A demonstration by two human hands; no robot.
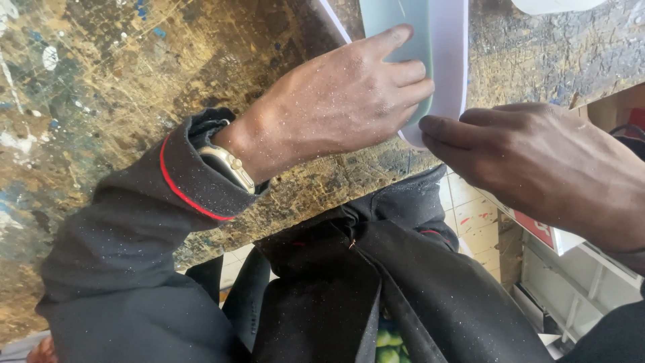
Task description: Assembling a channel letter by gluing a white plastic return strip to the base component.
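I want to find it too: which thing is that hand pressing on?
Look at the scratched, paint-spattered bench, near its edge. The left hand presses a pale green template onto a white sheet. It is smaller, tinted and round-ended, unlike the sheet.

a: from where is the scene viewed?
b: from one head-worn camera, pointed steeply down and held close over the workbench [121, 101] edge.
a: what is taken in?
b: both hands are framed large, with lap and floor below.
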